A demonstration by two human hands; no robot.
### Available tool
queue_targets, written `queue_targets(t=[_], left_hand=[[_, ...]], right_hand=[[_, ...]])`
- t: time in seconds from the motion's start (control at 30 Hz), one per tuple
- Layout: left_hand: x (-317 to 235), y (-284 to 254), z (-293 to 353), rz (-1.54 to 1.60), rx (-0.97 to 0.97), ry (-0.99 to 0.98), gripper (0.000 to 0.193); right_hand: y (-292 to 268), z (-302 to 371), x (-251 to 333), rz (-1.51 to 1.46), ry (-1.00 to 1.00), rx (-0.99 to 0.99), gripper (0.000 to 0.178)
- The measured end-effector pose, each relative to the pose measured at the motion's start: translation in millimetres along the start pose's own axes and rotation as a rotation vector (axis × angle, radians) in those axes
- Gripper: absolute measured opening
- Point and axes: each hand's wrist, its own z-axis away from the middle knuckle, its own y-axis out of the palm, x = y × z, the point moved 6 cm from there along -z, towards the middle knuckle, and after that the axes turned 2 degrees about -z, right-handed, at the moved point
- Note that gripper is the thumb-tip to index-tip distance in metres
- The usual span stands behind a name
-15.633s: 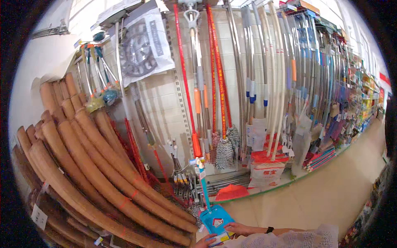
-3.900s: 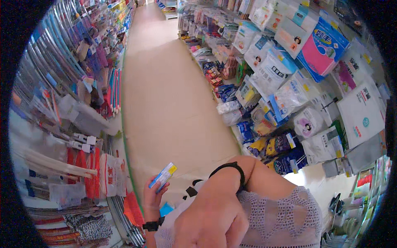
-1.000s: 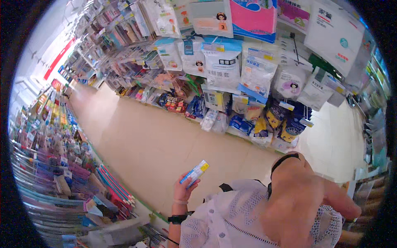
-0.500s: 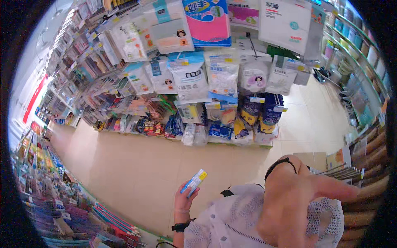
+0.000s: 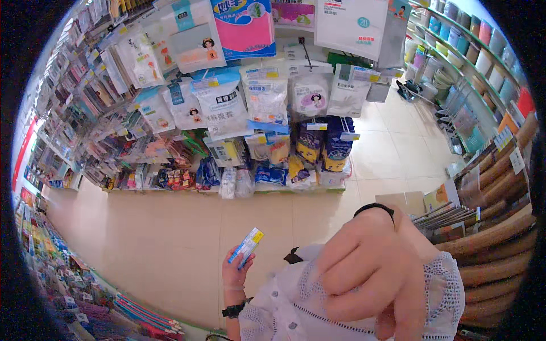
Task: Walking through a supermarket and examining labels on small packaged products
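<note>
My left hand (image 5: pixel 234 277) is closed around a narrow white, blue and yellow price tag (image 5: pixel 246 248), held upright at a slant over the floor. A dark watch band circles that wrist. Close in front of my chest is my right hand (image 5: pixel 364 275), its back toward me and its fingers curled down and inward. Its fingertips and palm are hidden, so I cannot see whether anything is in it. A black band sits on the right wrist. Both hands are away from the shelves.
Ahead stands a display rack with hanging bags (image 5: pixel 222 105) and a pink cloth pack (image 5: pixel 244 28). Brown rolls (image 5: pixel 495 244) and thin metal rods (image 5: pixel 449 219) are close on my right. Several coloured poles (image 5: pixel 148 312) lie at lower left. Beige tiled floor (image 5: pixel 165 227) runs between.
The view has shifted, so the rack sits further left. My right hand, smeared before, is now sharper, with its fingers curled. The price tag stays in my left hand.
</note>
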Motion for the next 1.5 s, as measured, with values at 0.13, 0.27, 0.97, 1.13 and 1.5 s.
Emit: queue_targets(t=[0.13,0.27,0.97,1.13,1.5], left_hand=[[-4,19,3,-0.019,0.005,-0.028,0.032],[0,26,6,-0.048,0.033,-0.052,0.032],[11,40,-4,-0.151,0.105,-0.077,0.036],[10,63,-5,-0.142,0.116,-0.147,0.035],[13,67,-5,-0.132,0.136,-0.15,0.033]], right_hand=[[-1,-6,9,0.165,-0.06,0.05,0.034],[-5,-4,14,0.008,-0.035,0.075,0.032],[-11,-5,23,-0.74,0.432,0.579,0.025],[-27,-18,14,-0.883,0.326,-0.178,0.021],[-28,-27,15,-0.948,0.607,-0.059,0.024]])
